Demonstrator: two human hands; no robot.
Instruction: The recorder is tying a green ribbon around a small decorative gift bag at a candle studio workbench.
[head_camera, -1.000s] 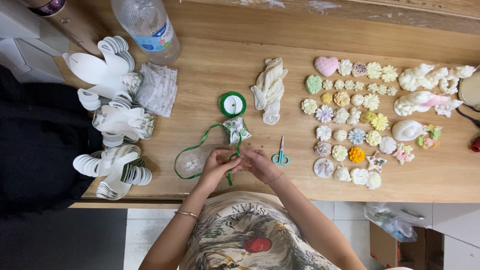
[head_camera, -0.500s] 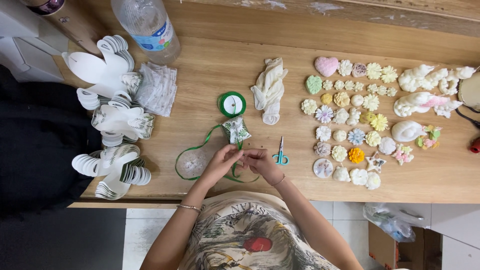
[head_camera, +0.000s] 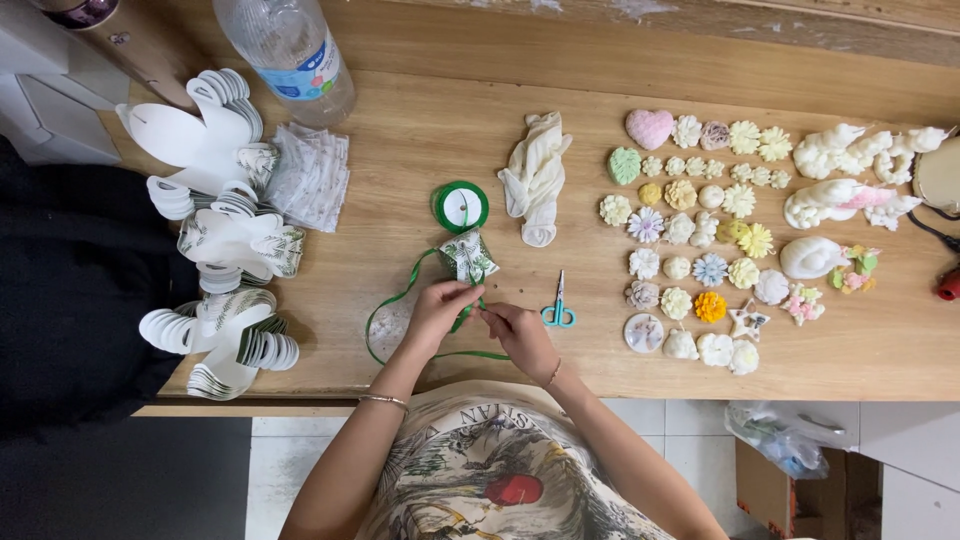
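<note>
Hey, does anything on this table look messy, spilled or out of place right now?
Nothing looks spilled or broken. The one loose item is a crumpled pair of cream gloves lying beside the tidy rows of small moulded flowers. Green ribbon trails off its spool toward both hands.

Table: bare wood, matt, visible grain, pale finish. Ribbon: thin green satin-like strip, slight sheen; spool looks green plastic with a white paper face. Small gift box: printed paper/card, matt. Flat box blanks: white card, smooth. Bottle: clear glossy plastic, paper label. Scissors: metal blades, teal plastic handles. Gloves: cream, thin, crumpled, rubbery. Moulded flowers: matt, waxy or soap-like. Sachets: clear crinkly film.
</note>
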